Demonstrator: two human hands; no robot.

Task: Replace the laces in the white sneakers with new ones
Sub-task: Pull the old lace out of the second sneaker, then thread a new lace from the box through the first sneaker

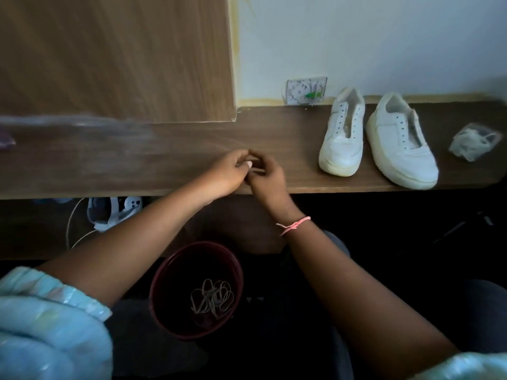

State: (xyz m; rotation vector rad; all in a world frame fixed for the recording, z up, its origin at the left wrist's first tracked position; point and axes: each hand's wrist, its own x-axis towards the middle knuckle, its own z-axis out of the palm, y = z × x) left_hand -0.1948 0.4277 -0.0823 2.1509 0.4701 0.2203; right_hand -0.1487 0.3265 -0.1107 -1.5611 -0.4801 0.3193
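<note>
Two white sneakers stand without laces on the brown desk [170,171], toes toward me: the left sneaker [343,135] and the right sneaker [399,144]. A clear plastic bag with white laces [474,142] lies right of them. My left hand [227,171] and my right hand [267,176] meet at the desk's middle, left of the shoes, fingers pinched together on something small and pale that I cannot make out. A dark red bin [167,283] below the desk holds a tangle of old laces [212,298].
A wood panel [115,56] rises at the back left. A wall socket [306,90] sits behind the shoes. A power strip with a white cable [115,212] lies under the desk's front edge. A dark object [6,142] is at the far left.
</note>
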